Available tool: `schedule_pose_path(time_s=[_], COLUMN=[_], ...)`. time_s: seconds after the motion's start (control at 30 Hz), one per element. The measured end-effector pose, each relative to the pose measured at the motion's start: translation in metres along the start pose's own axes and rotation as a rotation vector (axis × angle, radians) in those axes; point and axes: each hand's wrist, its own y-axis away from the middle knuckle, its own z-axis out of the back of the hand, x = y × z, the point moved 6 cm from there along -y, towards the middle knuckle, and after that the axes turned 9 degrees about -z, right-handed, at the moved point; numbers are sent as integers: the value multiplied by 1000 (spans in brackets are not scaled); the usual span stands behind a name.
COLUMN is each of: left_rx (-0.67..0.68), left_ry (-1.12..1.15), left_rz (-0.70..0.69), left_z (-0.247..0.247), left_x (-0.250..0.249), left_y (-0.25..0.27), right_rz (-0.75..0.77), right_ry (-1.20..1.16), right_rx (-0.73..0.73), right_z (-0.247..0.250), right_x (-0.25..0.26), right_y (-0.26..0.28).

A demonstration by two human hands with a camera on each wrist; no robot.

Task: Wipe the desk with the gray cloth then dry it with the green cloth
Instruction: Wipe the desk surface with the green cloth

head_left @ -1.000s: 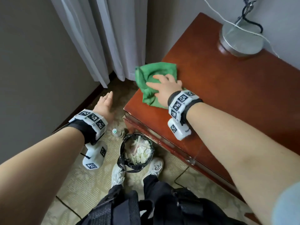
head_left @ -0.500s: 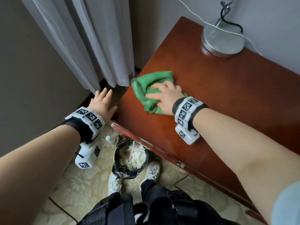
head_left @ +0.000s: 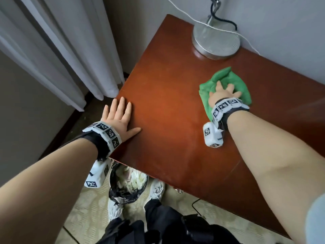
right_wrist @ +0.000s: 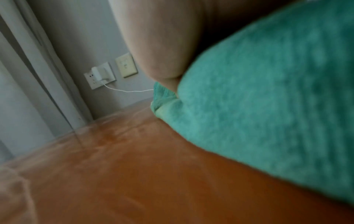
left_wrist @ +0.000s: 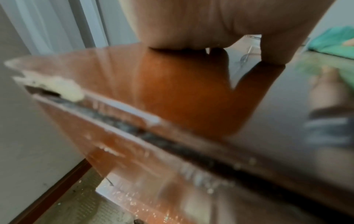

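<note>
**Green cloth under right hand, left hand flat at desk corner**

Right hand (head_left: 222,93): lies on top of the green cloth (head_left: 236,83), fingers spread and fairly straight, palm pressing down. Not clenched, not gripping; the cloth bunches up around and ahead of the fingers. Right wrist view shows cloth (right_wrist: 268,98) close up, blurred, its lower edge in contact with the desk (right_wrist: 134,174); possibly the thumb tucks into a fold there, too blurred to confirm.

Cloth position: on the desk (head_left: 175,111) top, toward the far right part, near the lamp base (head_left: 216,43) but apart from it. Gray cloth not seen in any view.

Left hand (head_left: 119,118): released, flat, palm down on the near left corner of the desk, fingers straight and together, thumb out to the side along the surface. Holds nothing. Left wrist view: heel of hand (left_wrist: 210,25) and thumb touching the glossy top (left_wrist: 182,91), cloth (left_wrist: 333,40) visible far right.

Surroundings: curtain (head_left: 70,50) hangs left of the desk. White cable (head_left: 186,14) runs across the lamp base; right wrist view shows it going to a charger in a wall socket (right_wrist: 99,77). Bin (head_left: 127,184) with black liner on the floor below the desk front edge, just beside the person's shoes (head_left: 156,189).
</note>
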Motion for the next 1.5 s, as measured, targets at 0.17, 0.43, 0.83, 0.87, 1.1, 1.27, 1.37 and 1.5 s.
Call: schedule_pose_path(time_s=[0.17, 0.43, 0.83, 0.87, 1.1, 1.27, 1.37, 1.5], left_rx=[5, 31, 116, 110, 23, -37, -48, 1], left_ry=[-14, -3, 13, 15, 104, 124, 134, 107], left_rz=[12, 16, 9, 8, 6, 45, 36, 88], left_z=[-3, -2, 1, 1, 12, 43, 62, 62], left_x=[2, 2, 1, 2, 2, -3, -8, -9], left_y=[-3, -3, -3, -3, -8, -50, -83, -105], right_rz=[402, 1097, 435, 562, 1120, 966, 835, 632], right_ry=[60, 70, 11, 23, 211, 132, 108, 79], right_rx=[-56, 3, -88, -87, 16, -27, -47, -66], right_z=[5, 1, 20, 18, -9, 11, 31, 56], right_x=[126, 216, 132, 156, 228, 223, 236, 253], right_y=[31, 129, -2, 15, 101, 29, -16, -70])
